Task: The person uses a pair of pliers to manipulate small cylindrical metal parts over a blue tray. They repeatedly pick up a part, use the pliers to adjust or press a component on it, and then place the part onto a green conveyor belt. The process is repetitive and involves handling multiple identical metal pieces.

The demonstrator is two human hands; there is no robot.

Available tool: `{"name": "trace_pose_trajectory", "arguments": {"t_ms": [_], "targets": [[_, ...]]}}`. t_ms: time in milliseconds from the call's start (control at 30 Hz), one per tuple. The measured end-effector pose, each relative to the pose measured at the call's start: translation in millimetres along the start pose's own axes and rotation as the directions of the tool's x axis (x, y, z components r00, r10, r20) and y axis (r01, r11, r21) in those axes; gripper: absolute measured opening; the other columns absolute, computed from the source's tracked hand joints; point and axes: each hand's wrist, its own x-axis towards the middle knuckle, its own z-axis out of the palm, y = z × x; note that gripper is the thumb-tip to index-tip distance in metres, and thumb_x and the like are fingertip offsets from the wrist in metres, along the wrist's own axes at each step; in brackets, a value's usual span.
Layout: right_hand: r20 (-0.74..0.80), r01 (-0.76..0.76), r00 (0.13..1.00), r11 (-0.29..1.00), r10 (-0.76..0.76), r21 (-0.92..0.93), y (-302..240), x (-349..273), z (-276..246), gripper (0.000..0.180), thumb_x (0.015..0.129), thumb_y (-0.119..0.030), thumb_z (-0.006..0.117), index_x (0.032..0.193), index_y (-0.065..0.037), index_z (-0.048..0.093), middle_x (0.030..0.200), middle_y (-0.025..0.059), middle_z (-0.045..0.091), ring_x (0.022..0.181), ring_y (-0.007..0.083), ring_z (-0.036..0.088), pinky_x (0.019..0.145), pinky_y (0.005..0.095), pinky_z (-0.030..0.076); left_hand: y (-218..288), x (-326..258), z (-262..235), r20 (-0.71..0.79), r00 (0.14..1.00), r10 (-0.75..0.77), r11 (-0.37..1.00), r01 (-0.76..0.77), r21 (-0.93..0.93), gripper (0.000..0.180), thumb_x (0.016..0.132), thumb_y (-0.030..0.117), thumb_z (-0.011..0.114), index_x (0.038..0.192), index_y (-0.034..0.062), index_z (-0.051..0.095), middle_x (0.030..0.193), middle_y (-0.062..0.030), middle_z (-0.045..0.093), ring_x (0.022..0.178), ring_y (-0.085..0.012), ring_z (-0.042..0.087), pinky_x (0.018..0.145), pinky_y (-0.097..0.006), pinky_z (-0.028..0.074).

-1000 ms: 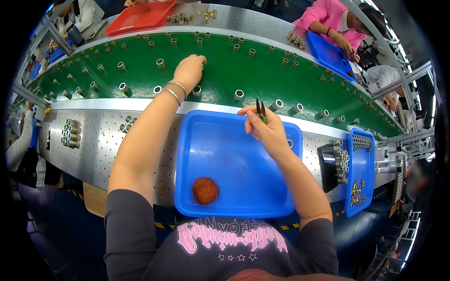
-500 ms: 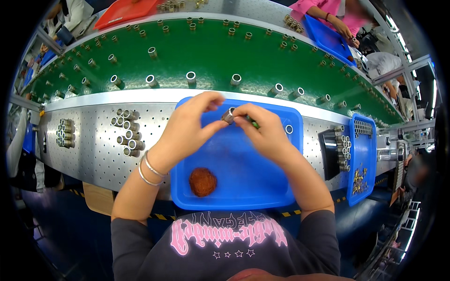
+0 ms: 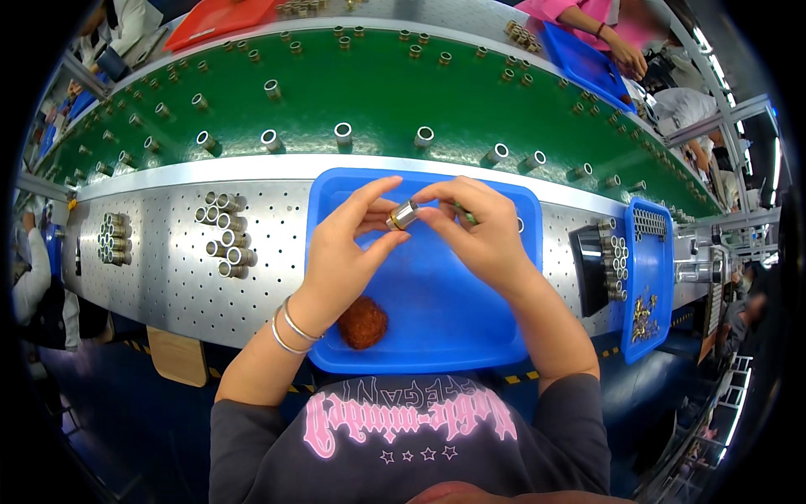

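I pinch one small silver metal cylinder [image 3: 403, 214] between both hands' fingers [image 3: 388, 186] over the blue plastic tray's [image 3: 470, 336] far edge, many cylinders [image 3: 225, 235] left on the counter [image 3: 168, 286].

2 hands working a small metal cylinder over a blue plastic tray

The left hand [image 3: 340, 252] and right hand [image 3: 483, 235] pinch the small silver-and-brass metal cylinder [image 3: 403, 215] between their fingertips above the blue rectangular plastic tray [image 3: 437, 328], where a round rust-brown scouring pad [image 3: 363, 322] lies; the tray sits on the perforated steel table [image 3: 159, 269] beside the green conveyor belt [image 3: 378, 92].
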Motion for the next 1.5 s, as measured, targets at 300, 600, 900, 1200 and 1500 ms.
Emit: {"name": "trace_pose_trajectory", "arguments": {"t_ms": [300,600,900,1200,1500], "targets": [[0.122,-0.138,0.986,0.974,0.117,0.178,-9.8,4.8,9.7,0.011,0.081,-0.013,0.063,0.084,-0.003,0.062,0.071,0.0079,0.060,0.061,0.0143,0.055,0.055,0.0263,0.043,-3.0,-5.0,-3.8,0.070,0.976,-0.208,0.909,0.219,-0.356,0.051,0.076,-0.007,0.064,0.124,0.0043,0.049,0.098,-0.0112,0.062,0.091,-0.0174,0.062,0.075,-0.027,0.052],[-0.016,0.076,0.997,0.996,-0.075,0.042,-5.6,-2.4,16.0,0.014,0.077,-0.010,0.065,0.090,-0.004,0.062,0.074,0.0088,0.062,0.062,0.0181,0.060,0.054,0.0301,0.046,-4.1,-12.1,-2.2,-0.015,0.996,-0.086,0.988,0.083,-0.127,0.050,0.077,-0.008,0.062,0.124,0.0043,0.049,0.097,-0.0108,0.062,0.091,-0.0173,0.062,0.079,-0.028,0.052],[0.224,-0.120,0.971,0.981,0.084,0.152,-9.2,-6.7,10.7,0.014,0.074,-0.004,0.064,0.087,-0.005,0.061,0.079,0.0108,0.064,0.069,0.0265,0.062,0.060,0.0320,0.048,-5.6,-10.5,-16.1,0.144,0.952,-0.271,0.814,0.306,-0.494,0.046,0.078,-0.005,0.063,0.122,0.0019,0.050,0.097,-0.0110,0.061,0.090,-0.0170,0.061,0.081,-0.027,0.050],[0.090,-0.099,0.991,0.995,0.097,0.021,-6.7,-9.1,-6.8,0.018,0.075,-0.006,0.067,0.093,-0.004,0.064,0.078,0.0101,0.064,0.072,0.0198,0.062,0.065,0.0286,0.048,-1.8,-11.2,-12.8,0.123,0.980,-0.157,0.924,0.190,-0.332,0.056,0.078,-0.005,0.062,0.130,0.0031,0.040,0.101,-0.0113,0.059,0.092,-0.0169,0.060,0.085,-0.027,0.047],[0.192,-0.207,0.965,0.969,0.179,0.135,0.0,-1.7,-14.3,0.011,0.078,-0.009,0.064,0.085,-0.001,0.064,0.071,0.0067,0.063,0.067,0.0134,0.059,0.062,0.0259,0.045,-7.9,-15.0,-7.3,0.284,0.934,-0.216,0.835,0.328,-0.442,0.053,0.080,-0.002,0.061,0.130,0.0037,0.043,0.103,-0.0113,0.059,0.095,-0.0188,0.060,0.085,-0.030,0.049]]}}
